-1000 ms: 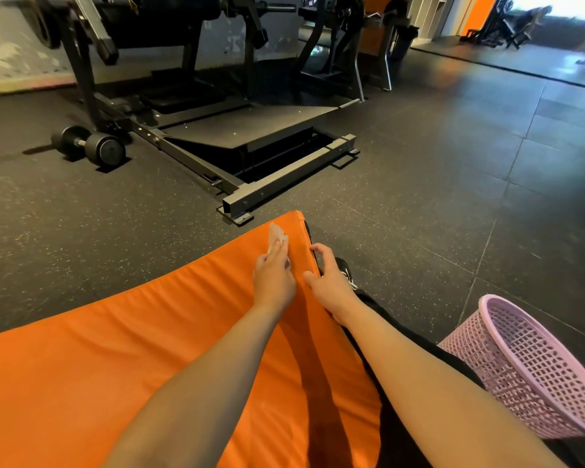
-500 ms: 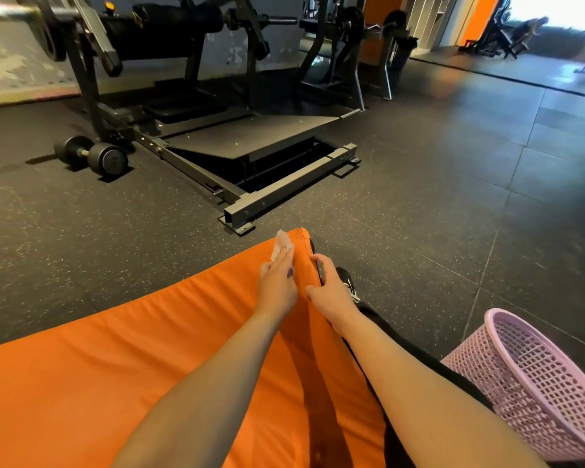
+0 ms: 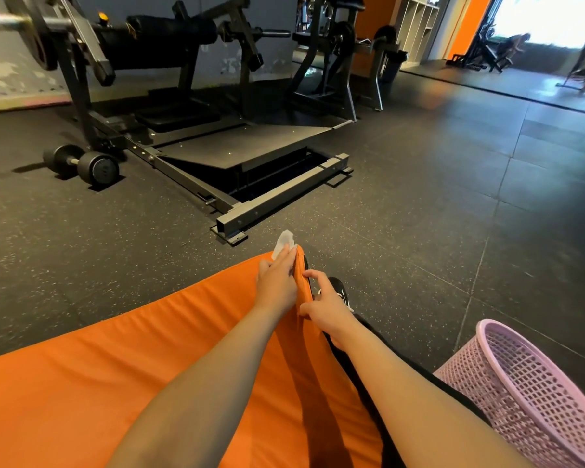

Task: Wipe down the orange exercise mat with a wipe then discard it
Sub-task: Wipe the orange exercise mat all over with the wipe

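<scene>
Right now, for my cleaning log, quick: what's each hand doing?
Left hand: open, straight fingers pressing the wipe onto the far corner of the orange mat.
Right hand: closed, gripping the mat's edge.

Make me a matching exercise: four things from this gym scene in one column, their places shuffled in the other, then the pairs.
1 wipe
2 pink basket
3 dumbbell
4 right hand

A on the floor beside the black machine
B gripping the orange mat's edge
C under the left hand's fingers, at the mat's far corner
D on the floor, right of the mat

Pairs: 1-C; 2-D; 3-A; 4-B
</scene>
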Demonstrator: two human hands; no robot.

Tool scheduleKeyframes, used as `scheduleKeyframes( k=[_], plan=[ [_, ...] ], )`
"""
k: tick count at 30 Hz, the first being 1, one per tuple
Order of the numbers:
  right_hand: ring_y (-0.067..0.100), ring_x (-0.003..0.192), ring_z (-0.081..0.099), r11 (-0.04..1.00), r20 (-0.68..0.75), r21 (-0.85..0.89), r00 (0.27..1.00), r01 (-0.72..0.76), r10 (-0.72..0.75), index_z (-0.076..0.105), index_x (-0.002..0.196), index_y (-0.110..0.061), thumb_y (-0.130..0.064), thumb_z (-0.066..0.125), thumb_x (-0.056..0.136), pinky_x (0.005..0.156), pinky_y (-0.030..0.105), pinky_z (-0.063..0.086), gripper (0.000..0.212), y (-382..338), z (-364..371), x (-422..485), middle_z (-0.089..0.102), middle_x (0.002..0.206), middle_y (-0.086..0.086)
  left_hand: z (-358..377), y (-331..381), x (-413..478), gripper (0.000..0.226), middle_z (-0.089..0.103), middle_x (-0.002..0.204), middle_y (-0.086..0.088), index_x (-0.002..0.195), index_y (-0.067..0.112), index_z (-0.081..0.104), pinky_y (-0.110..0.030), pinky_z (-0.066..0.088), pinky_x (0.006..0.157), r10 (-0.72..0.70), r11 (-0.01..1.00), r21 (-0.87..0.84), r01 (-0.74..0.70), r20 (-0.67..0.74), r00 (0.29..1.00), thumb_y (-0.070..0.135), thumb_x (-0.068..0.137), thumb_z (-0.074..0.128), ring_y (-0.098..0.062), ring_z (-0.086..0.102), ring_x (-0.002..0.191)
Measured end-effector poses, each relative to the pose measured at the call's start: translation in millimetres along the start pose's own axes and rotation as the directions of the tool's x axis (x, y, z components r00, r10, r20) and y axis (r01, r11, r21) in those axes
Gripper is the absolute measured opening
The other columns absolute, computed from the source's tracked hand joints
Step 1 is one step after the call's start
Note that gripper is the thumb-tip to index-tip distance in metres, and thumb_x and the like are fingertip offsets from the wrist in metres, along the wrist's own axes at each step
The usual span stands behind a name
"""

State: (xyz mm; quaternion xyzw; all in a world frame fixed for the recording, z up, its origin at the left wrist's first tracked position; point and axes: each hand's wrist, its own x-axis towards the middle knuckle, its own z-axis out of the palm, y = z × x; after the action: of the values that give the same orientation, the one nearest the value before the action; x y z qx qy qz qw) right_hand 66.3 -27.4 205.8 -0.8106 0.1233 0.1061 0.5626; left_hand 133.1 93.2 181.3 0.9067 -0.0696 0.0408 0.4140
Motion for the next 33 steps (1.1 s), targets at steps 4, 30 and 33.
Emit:
scheduleKeyframes(
  k=[4, 30, 33],
  plan=[
    [0.022, 0.066, 0.057, 0.999, 0.003, 0.049, 1.0, -0.016, 0.016, 0.045, 0.134, -0.043, 0.008, 0.06, 0.085, 0.063, 0.036, 0.049, 0.073, 4, -1, 0, 0.061, 0.078, 0.011, 2, 3, 7, 0.059, 0.033, 0.159, 0.009, 0.155, 0.039, 0.03, -0.036, 0.033, 0.105, -0.016, 0.994, 0.112, 0.016, 0.003, 1.0, 0.014, 0.102, 0.036, -0.022, 0.039, 0.118],
    [0.025, 0.115, 0.063, 0.979, -0.096, 0.122, 0.98, -0.161, 0.174, 0.063, 0.107, -0.044, -0.009, 0.055, 0.101, 0.088, 0.035, 0.052, 0.036, 133, 9, -36, 0.065, 0.127, 0.003, 96, -30, -141, 0.037, 0.064, 0.128, -0.004, 0.134, 0.021, 0.055, -0.013, 0.047, 0.077, -0.101, 0.922, -0.328, 0.208, 0.315, 0.944, 0.006, 0.1, 0.051, -0.02, 0.064, 0.108],
    [0.018, 0.114, 0.063, 0.99, -0.078, 0.056, 0.988, -0.129, 0.133, 0.068, 0.117, -0.037, -0.01, 0.056, 0.102, 0.084, 0.026, 0.05, 0.033, 149, 16, -51, 0.067, 0.128, 0.0, 97, -32, -159, 0.023, 0.057, 0.121, 0.006, 0.119, 0.032, 0.044, -0.013, 0.044, 0.063, -0.128, 0.9, -0.362, 0.241, 0.31, 0.942, 0.015, 0.104, 0.05, -0.013, 0.061, 0.094]
  ],
)
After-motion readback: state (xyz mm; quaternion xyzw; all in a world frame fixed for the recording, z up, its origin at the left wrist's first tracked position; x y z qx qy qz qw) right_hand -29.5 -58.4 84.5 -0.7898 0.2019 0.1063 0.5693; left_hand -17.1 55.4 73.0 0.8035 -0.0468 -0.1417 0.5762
